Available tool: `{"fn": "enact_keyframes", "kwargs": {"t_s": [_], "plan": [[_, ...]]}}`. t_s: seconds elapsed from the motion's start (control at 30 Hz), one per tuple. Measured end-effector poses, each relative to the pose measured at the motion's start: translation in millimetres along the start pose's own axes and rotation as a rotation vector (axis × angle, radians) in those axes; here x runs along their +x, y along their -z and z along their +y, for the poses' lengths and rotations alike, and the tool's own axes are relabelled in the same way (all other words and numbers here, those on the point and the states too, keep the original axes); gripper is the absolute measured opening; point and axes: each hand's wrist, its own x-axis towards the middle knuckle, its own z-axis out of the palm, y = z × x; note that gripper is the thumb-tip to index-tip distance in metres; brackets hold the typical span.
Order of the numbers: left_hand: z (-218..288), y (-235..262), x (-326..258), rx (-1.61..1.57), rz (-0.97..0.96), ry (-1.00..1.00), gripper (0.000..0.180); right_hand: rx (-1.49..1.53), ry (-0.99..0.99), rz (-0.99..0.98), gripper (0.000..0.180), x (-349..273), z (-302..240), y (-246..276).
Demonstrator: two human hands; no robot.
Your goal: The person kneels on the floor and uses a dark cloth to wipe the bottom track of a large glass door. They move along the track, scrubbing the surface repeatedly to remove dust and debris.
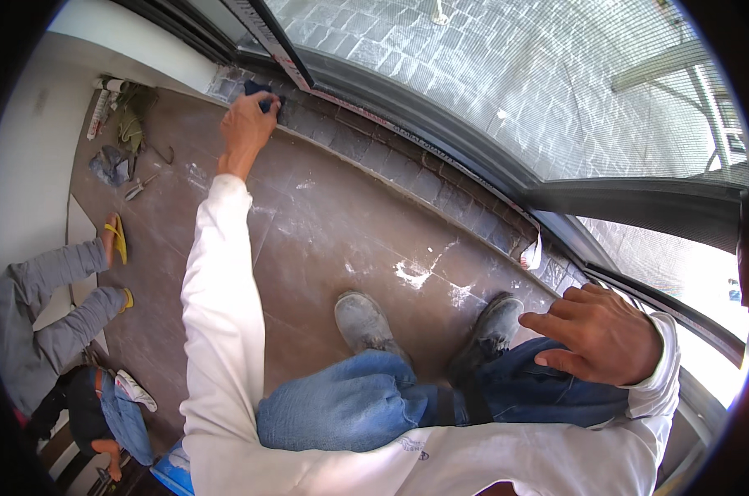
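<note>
Two hands work over a brown tiled floor (pixel 325 240), which serves as the landmark: it is streaked with white smears near the person's dusty shoes (pixel 366 322). Along the floor's far edge runs a dark window frame (pixel 440 132) with mesh-covered glass above it, and a narrow band of small grey tiles (pixel 391 157) lies between the floor and that frame. At the floor's left edge, another person in grey trousers (pixel 35 306) and yellow sandals sits or lies against the wall. Bent blue-jeaned knees (pixel 366 405) of the wearer rise over the near part of the floor. The left hand (pixel 246 128), on a long white sleeve, stretches to the floor's far left corner, and its grip is closed around a dark blue cloth (pixel 259 89) pressed against the grey tile band just under the frame. The right hand (pixel 601 331) rests on the right knee, at the floor's near right, fingers loosely spread and holding nothing. Small tools and rags (pixel 122 157) lie on the floor's far left edge.
</note>
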Motion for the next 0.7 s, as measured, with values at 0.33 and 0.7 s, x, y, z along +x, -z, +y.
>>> {"fn": "enact_keyframes", "kwargs": {"t_s": [0.33, 0.7], "plan": [[-12, 8, 27, 0.095, -0.081, -0.107, 0.019, 0.036, 0.029, 0.004, 0.044, -2, 3, -6], [-12, -4, -6, 0.063, 0.042, -0.070, 0.019, -0.022, 0.034, 0.001, 0.046, -13, 5, -14]]}}
